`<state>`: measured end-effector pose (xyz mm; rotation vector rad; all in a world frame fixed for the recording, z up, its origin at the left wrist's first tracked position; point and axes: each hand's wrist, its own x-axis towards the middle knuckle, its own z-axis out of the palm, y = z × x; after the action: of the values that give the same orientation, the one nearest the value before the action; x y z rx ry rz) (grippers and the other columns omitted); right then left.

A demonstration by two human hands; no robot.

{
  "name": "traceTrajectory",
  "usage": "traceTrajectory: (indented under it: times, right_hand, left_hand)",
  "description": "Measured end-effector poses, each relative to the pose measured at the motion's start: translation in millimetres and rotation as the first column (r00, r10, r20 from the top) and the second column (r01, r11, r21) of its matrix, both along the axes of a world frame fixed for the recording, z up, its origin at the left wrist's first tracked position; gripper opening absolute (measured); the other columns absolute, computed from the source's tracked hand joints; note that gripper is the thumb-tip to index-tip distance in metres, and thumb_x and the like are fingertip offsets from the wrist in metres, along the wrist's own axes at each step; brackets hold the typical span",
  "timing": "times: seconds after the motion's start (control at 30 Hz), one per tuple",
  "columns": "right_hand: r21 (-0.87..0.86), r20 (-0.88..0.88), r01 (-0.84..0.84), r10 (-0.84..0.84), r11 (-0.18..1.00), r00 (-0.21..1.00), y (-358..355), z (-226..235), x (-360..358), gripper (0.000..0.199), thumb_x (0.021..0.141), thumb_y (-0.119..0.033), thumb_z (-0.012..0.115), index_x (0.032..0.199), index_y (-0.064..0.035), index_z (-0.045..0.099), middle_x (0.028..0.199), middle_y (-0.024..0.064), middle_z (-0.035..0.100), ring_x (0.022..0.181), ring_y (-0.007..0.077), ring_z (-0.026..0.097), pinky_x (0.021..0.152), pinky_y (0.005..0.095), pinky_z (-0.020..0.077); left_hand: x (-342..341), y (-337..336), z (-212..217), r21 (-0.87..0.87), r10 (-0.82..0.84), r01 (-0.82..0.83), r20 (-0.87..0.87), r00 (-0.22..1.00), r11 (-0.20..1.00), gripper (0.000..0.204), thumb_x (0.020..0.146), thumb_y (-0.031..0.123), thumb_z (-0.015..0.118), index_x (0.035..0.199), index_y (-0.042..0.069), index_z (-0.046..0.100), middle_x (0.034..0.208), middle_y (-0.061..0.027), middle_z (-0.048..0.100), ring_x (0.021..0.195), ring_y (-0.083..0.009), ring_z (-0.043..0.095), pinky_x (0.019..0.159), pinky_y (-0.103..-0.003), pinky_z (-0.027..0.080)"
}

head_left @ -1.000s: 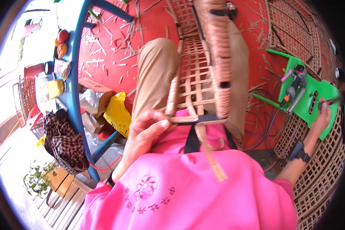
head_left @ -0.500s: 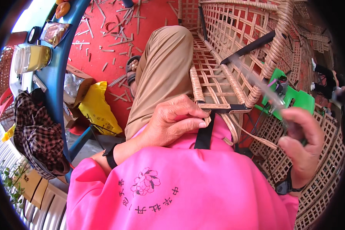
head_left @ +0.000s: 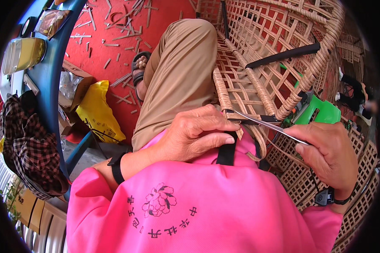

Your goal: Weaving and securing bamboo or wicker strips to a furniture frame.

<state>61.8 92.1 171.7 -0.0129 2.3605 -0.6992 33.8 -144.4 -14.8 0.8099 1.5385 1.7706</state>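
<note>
A woven rattan frame (head_left: 223,90) with wrapped poles leans across my lap and rises to the right. At its near corner, my left hand (head_left: 198,130) is closed, pinching the end of a flat tan rattan strip (head_left: 240,133) between thumb and fingers. My right hand (head_left: 329,152) grips a slim metal tool (head_left: 268,124), perhaps an awl; its handle is mostly hidden in my fist. The tool's tip reaches the frame's near edge, just beside my left fingers. A loose loop of strip (head_left: 262,147) hangs below that edge, over a black strap (head_left: 226,152).
Cut strip scraps (head_left: 131,33) litter the red floor. A blue table (head_left: 57,88) at left carries a jar (head_left: 24,55) and checked cloth (head_left: 31,145). Beside it lies a yellow bag (head_left: 98,114). A green plastic stool (head_left: 321,111) and lattice panels (head_left: 361,158) are at right.
My right hand has brought the metal tool down and leftward, from a blurred raised position to the frame's near edge. My left hand still pinches the strip there.
</note>
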Motion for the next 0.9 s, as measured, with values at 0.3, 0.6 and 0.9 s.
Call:
traceTrajectory:
  times: [0.3, 0.6, 0.9]
  right_hand:
    - [0.012, 0.011, -0.026, 0.026, 1.0, 1.0, -4, -3, -8, 0.026, 0.075, 0.0, 0.061, 0.101, 0.0004, 0.065, 0.071, 0.0162, 0.062, 0.06, 0.0321, 0.061, 0.054, 0.0372, 0.0465]
    - [0.038, 0.01, -0.063, 0.062, 0.997, 0.998, -7, -2, -11, 0.026, 0.074, -0.001, 0.062, 0.099, 0.0004, 0.065, 0.072, 0.0167, 0.063, 0.06, 0.0326, 0.062, 0.053, 0.0373, 0.0472]
    - [0.188, -0.065, -0.187, 0.203, 0.964, 0.977, -28, 2, -5, 0.03, 0.073, -0.001, 0.063, 0.103, -0.0028, 0.065, 0.065, 0.0101, 0.055, 0.052, 0.027, 0.055, 0.049, 0.0372, 0.0409]
  left_hand:
    - [-1, 0, -1, 0.002, -0.027, 0.027, 0.007, 1.0, 1.0, 0.028, 0.082, 0.013, 0.073, 0.108, 0.003, 0.07, 0.085, -0.0087, 0.063, 0.081, -0.0192, 0.059, 0.074, -0.031, 0.046]
    - [-1, -1, -2, 0.014, -0.022, 0.022, 0.024, 0.999, 1.0, 0.029, 0.081, 0.013, 0.074, 0.109, 0.003, 0.07, 0.082, -0.0083, 0.061, 0.077, -0.0188, 0.058, 0.071, -0.031, 0.045]
    - [0, 0, -4, 0.021, -0.011, 0.01, 0.032, 0.999, 1.0, 0.028, 0.082, 0.013, 0.073, 0.108, 0.002, 0.07, 0.081, -0.0086, 0.061, 0.077, -0.0187, 0.058, 0.071, -0.031, 0.045]
